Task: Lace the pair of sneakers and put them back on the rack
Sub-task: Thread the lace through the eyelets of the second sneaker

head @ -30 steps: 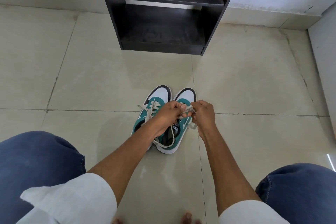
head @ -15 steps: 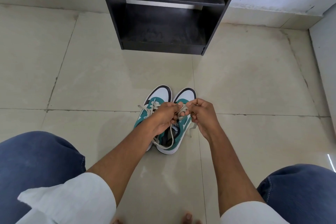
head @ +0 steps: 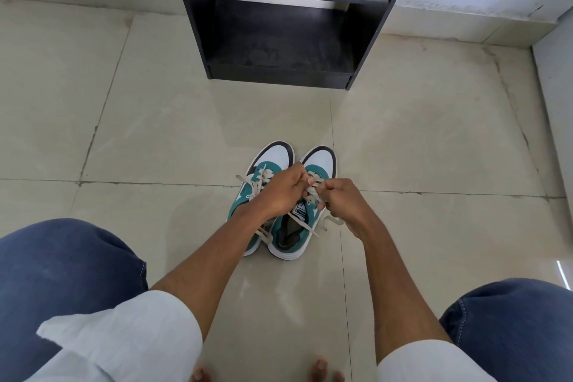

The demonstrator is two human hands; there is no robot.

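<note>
Sneakers, one pair, teal and white with black toe trim, standing side by side and touching on the tiled floor (head: 155, 133), toes pointing toward the rack.

Left sneaker (head: 265, 164): cream lace threaded through its eyelets, loose ends trailing over the side; heel hidden under the left forearm.

Right sneaker (head: 319, 161): tongue label visible, opening exposed, cream lace (head: 313, 184) partly threaded, with loose ends lying across the opening and onto the floor just beside the shoe.

Left hand (head: 283, 192): above the tongue of the right sneaker, fingers curled closed and pinching the lace.

Right hand (head: 344, 200): just beside the left hand, over the outer edge of the same shoe, fingers closed around the lace.

Rack (head: 285, 18): black, open-fronted, two shelves visible, standing against the wall, well apart from the shoes, nothing on the shelves in view.

Person: knees in blue jeans at the lower corners, white sleeves pushed up the forearms, bare toes at the bottom edge.
</note>
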